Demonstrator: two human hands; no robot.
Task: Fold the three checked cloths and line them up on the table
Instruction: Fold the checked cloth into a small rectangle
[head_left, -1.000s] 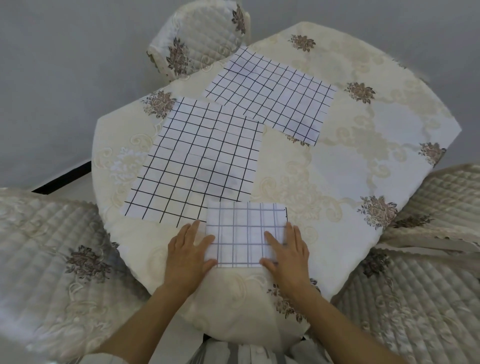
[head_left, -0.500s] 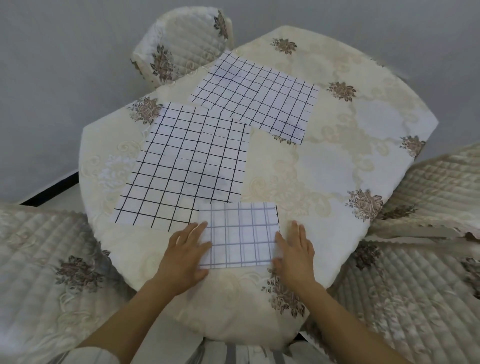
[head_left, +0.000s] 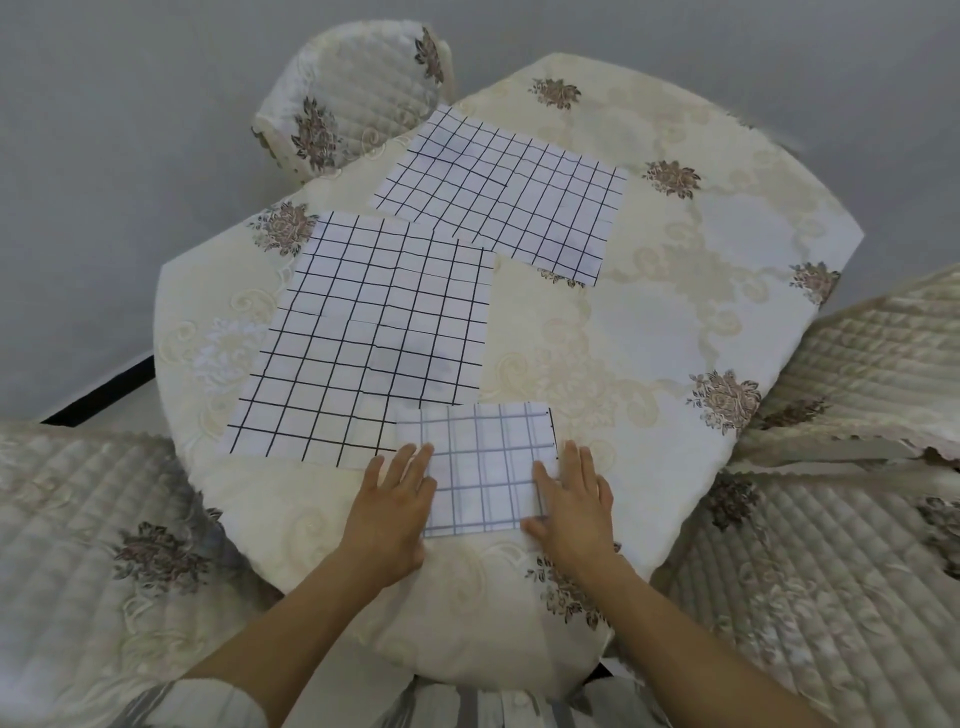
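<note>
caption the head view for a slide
Left hand and right hand press folded cloth flat; middle cloth and far cloth lie unfolded.

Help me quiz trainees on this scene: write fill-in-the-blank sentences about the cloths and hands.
Of the three checked cloths, ___ is folded.
The left hand and right hand lie flat on the folded cloth, the right at its ___ edge.
The middle cloth and far cloth lie ___ on the table.
The folded cloth overlaps a corner of the ___ cloth.
Missing words: one; right; unfolded; middle.
</note>
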